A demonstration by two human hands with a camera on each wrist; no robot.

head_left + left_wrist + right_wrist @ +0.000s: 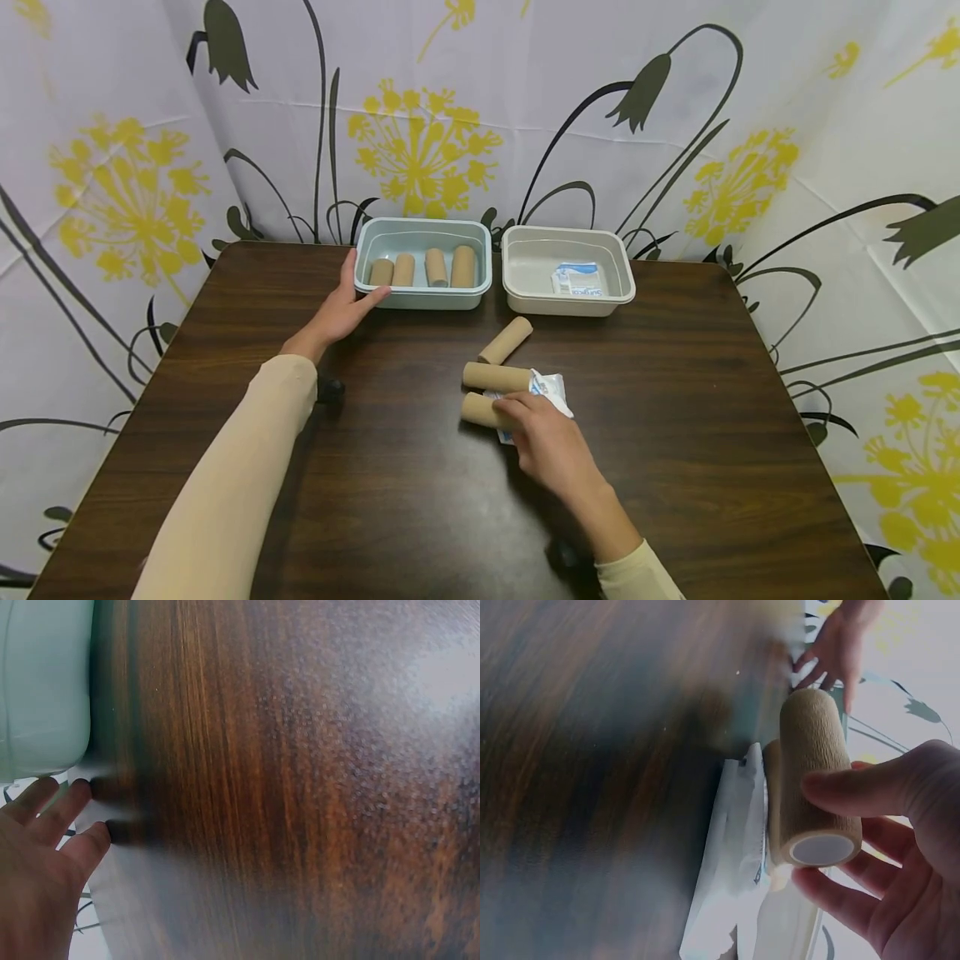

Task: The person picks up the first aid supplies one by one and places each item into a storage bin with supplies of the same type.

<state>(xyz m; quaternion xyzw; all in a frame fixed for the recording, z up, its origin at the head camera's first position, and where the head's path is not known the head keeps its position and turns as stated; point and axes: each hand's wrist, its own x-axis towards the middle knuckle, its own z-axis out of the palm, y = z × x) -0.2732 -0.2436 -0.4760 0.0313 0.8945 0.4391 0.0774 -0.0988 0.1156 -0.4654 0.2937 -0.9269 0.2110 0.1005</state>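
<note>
My right hand (551, 442) pinches a tan bandage roll (477, 410) near the table's middle; the right wrist view shows the thumb on one side of the roll and fingers on the other. The roll's white core faces that camera. White packets (553, 390) with blue print lie close by, partly hidden by the hand and rolls. Just beyond are a second bandage roll (497, 377) and a third bandage roll (506, 340), lying at a slant. My left hand (341, 310) rests at the left corner of a light blue bin (431, 298), thumb along its front rim, fingers extended.
Several tan rolls (463, 267) sit inside the blue bin. Right of it, a beige bin (558, 307) contains a white and blue packet (577, 279) marked "Surgical". Both bins stand at the far edge of the dark wooden table (390, 500), before a flower-patterned curtain (450, 50).
</note>
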